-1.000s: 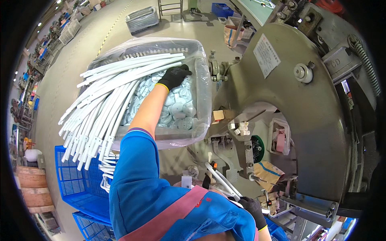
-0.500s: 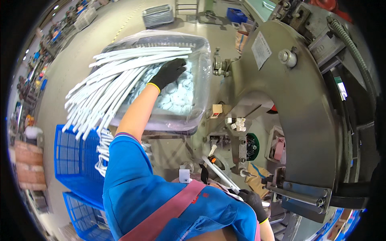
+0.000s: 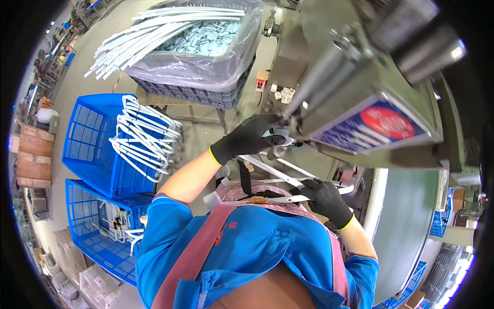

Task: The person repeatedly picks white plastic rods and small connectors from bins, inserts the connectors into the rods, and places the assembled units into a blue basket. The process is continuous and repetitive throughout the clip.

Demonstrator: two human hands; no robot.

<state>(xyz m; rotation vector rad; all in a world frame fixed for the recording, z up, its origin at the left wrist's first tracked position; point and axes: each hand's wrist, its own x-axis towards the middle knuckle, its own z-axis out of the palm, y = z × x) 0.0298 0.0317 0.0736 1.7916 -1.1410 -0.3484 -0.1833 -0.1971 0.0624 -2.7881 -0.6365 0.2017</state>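
My left hand (image 3: 252,138), in a black glove with a yellow cuff, is at the machine's working head. Its fingers are closed round a small pale piece (image 3: 280,136), partly hidden by the glove. My right hand (image 3: 324,198), gloved the same way, grips a white bent-tube frame (image 3: 275,171) in front of my chest. The frame slants up toward the left hand, and its far end is lost behind the fingers and the machine. Above both hands hangs the machine head (image 3: 375,121), with a blue and red label and a spring.
A lined grey crate (image 3: 193,91) at the far left holds pale pieces (image 3: 206,38), with straight white tubes (image 3: 139,38) across it. Bent white frames (image 3: 144,135) lie over a blue basket (image 3: 85,136); another blue basket (image 3: 82,216) stands nearer. A green-topped surface (image 3: 406,221) is at right.
My left hand has left the crate and come to the machine with a small pale piece. My right hand has risen with the white frame. The view has shifted.
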